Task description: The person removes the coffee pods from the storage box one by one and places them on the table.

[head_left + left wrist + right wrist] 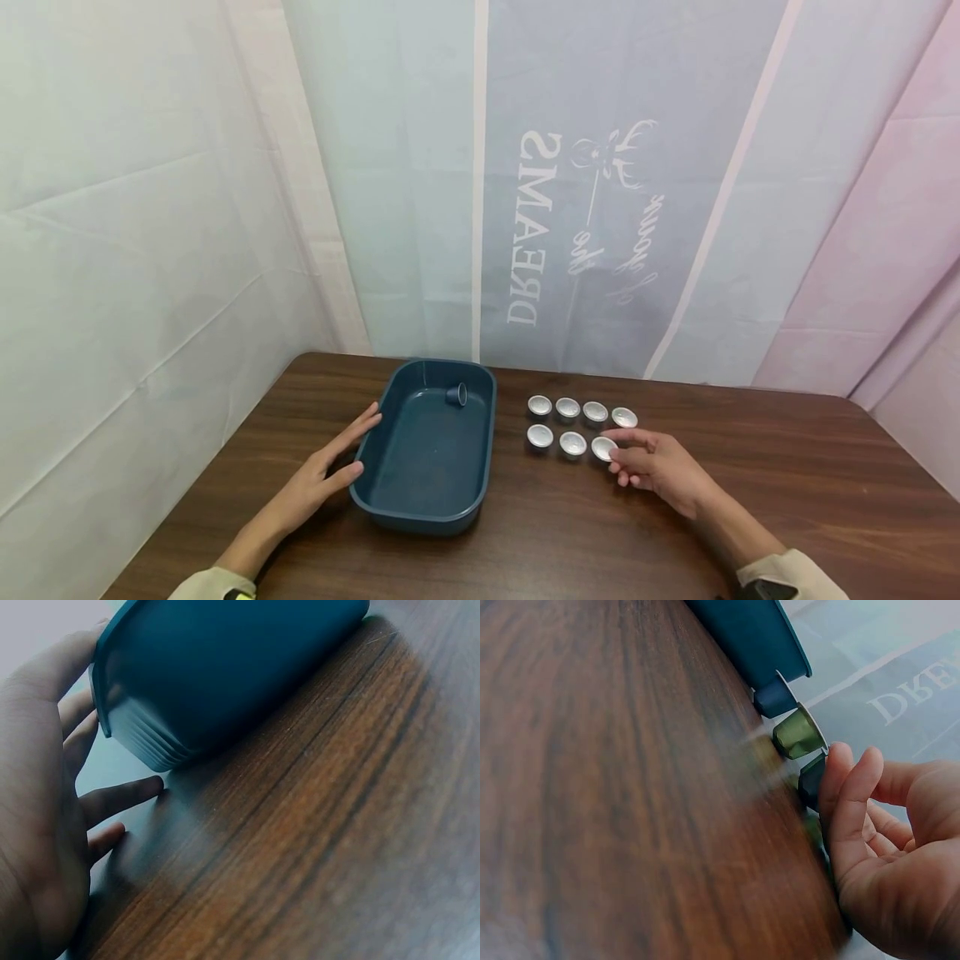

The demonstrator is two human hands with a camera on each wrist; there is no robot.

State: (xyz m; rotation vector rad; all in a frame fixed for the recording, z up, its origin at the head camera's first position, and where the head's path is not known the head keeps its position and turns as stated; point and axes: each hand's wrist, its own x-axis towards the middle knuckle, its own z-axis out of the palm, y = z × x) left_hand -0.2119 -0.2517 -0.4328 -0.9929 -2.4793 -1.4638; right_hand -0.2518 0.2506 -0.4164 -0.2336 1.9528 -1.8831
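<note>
My right hand (656,467) has thumb and index finger at the rim of a dark coffee capsule (810,782), the nearest one in the front row, pinching it; its silver lid (603,449) faces up. Beside it in the right wrist view stand a green capsule (799,733) and a blue capsule (775,697). My left hand (315,483) rests against the left side of a dark teal basin (431,524), fingers spread and fairly straight at its rim. Inside the basin, near the far end, another blue capsule (453,395) lies tipped on its side.
Behind the front row stands a back row of capsules, such as this one (567,407), lids up. They stand on a brown wooden table (555,542), right of the basin. A printed curtain (420,208) hangs along the table's far edge.
</note>
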